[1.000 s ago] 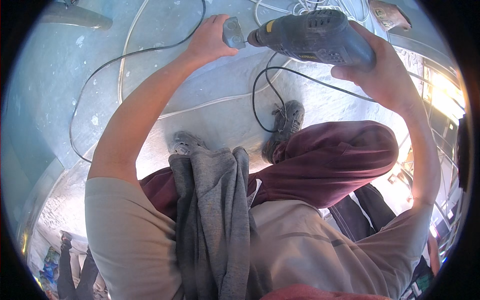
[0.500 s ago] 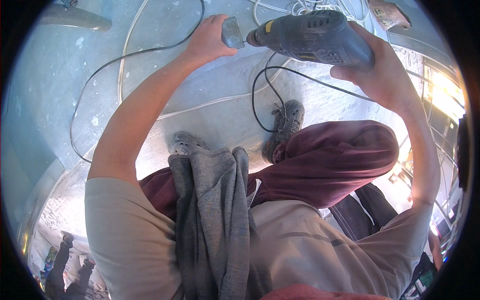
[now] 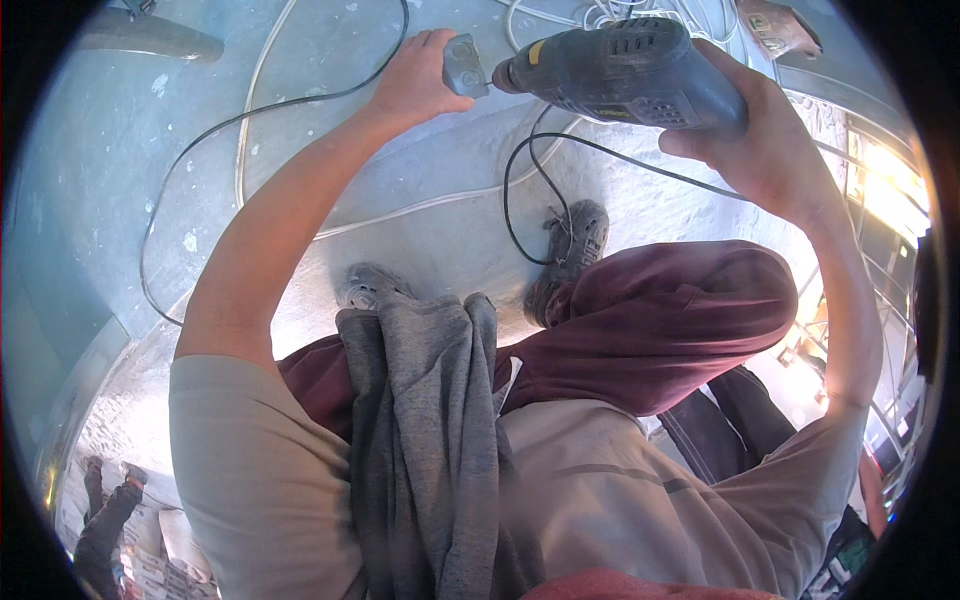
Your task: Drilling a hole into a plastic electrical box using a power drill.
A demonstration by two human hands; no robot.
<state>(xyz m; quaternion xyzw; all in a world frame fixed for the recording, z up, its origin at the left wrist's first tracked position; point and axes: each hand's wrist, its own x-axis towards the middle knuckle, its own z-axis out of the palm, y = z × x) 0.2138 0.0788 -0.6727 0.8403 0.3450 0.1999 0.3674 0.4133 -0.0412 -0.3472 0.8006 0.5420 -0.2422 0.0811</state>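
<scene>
A dark corded power drill (image 3: 615, 72) lies level in my right hand (image 3: 765, 140), whose fingers wrap its handle; the trigger area is hidden. Its chuck points left at a small grey block with round recesses (image 3: 464, 66). My left hand (image 3: 415, 82) grips that block from its left side, thumb at the lower edge. The chuck's tip is right beside the block's right face; whether a bit enters it is too small to tell. A black cord (image 3: 640, 170) loops below the drill.
White cable (image 3: 420, 205) crosses the blue-grey floor, with a tangle of it (image 3: 640, 12) beyond the drill. A grey pipe (image 3: 150, 40) lies far left, and a brown scuffed object (image 3: 780, 28) far right. Another person's legs (image 3: 105, 530) show at lower left.
My hands, the drill and the block stay almost still. At lower left the other person's legs have shifted position.
</scene>
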